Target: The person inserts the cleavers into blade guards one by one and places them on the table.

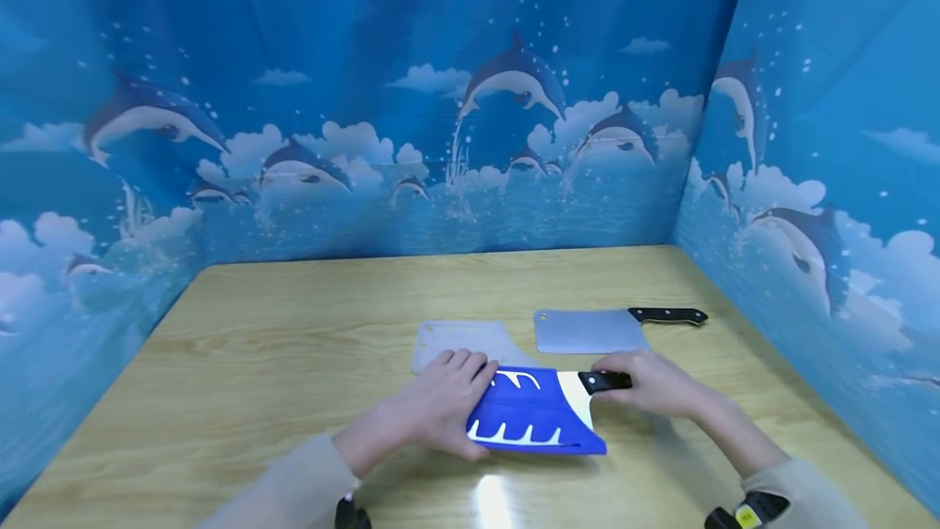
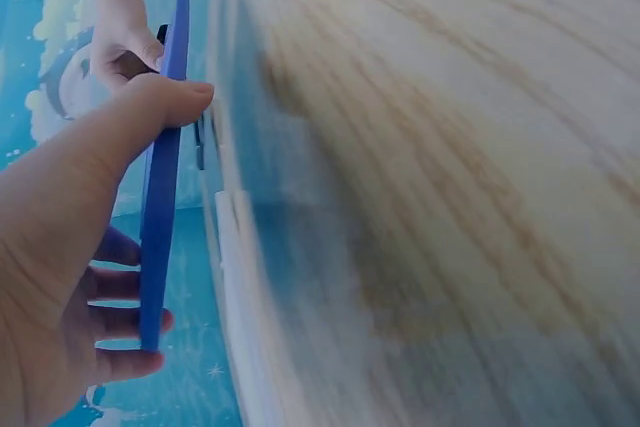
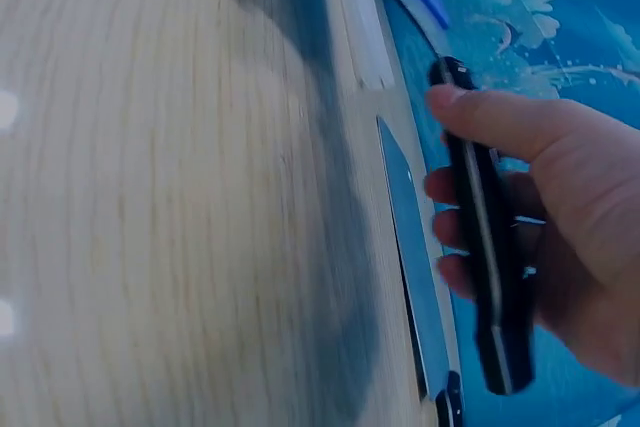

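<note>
Sleeves (image 1: 294,480) lay nearest, at eight and four o'clock from the blue cover (image 1: 539,411), which was held up off the tabletop (image 1: 294,333) with its white pattern showing. At nine o'clock the left hand (image 1: 450,406) clamped the cover's end, thumb on the near edge and fingers curled round the far one. At three, the right hand (image 1: 649,382) had its fingers wrapped round the black handle (image 1: 605,382). Whether the pale band beside that handle was bare metal or print, I could not tell.

The chief danger seemed to be a sudden slip: if the two hands pulled apart while the cover fitted tightly, it could have let go with a jerk and bared an edge close to the left thumb. A slack right grip could have let the handle twist and the blade end drop.

Farther off, a translucent piece (image 1: 466,340) lay flat at eleven o'clock, and an uncovered cleaver (image 1: 591,331) at one. A jerk away from the body could have sent knuckles into that cleaver. Beyond, at twelve, hung the dolphin backdrop (image 1: 352,211).
</note>
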Demonstrator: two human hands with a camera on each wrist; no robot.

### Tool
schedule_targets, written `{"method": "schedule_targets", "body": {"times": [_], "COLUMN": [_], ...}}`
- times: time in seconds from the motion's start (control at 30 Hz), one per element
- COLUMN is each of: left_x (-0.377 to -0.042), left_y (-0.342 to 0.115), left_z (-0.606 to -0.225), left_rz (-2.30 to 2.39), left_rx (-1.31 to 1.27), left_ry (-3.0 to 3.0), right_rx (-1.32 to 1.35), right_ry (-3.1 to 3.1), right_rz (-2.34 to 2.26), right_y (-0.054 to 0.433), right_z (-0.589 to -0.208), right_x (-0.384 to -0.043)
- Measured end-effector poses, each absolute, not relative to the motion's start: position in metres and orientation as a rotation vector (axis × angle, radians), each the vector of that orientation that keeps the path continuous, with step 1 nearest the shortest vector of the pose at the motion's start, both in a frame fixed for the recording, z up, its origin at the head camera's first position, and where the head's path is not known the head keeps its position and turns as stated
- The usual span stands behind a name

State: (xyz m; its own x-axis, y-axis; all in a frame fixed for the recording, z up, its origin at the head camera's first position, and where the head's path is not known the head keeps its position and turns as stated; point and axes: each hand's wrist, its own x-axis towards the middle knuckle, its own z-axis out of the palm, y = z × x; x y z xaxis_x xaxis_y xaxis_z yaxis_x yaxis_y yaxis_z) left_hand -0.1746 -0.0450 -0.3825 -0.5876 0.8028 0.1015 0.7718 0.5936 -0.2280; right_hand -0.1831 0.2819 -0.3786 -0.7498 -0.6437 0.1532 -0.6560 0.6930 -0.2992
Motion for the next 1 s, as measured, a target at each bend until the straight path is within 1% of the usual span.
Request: {"method": "schedule_targets", "body": {"times": [0.3,0.5,0.73,1.0], "left_x": [-0.174,-0.176,-0.178,-0.180], "left_y": [-0.034,-0.031,-0.029,-0.030], "left_z": [-0.389,-0.395,-0.400,-0.403], "left_rz": [0.237,0.254,0.220,0.173], "left_rx": [-1.365,-1.350,-1.347,-1.385], "left_ry": [-2.684,-2.730,-2.792,-2.826], "right_rx": [1.002,1.025,0.927,0.901], "right_ry": [-3.005,-2.988,-3.068,-3.064], "right_rz": [0.592,0.627,0.689,0.726], "right_y": [0.297,0.295,0.294,0.293], "right_z": [-0.391,-0.398,-0.402,-0.406], "right_x": [-0.187,-0.191,-0.194,-0.199]}}
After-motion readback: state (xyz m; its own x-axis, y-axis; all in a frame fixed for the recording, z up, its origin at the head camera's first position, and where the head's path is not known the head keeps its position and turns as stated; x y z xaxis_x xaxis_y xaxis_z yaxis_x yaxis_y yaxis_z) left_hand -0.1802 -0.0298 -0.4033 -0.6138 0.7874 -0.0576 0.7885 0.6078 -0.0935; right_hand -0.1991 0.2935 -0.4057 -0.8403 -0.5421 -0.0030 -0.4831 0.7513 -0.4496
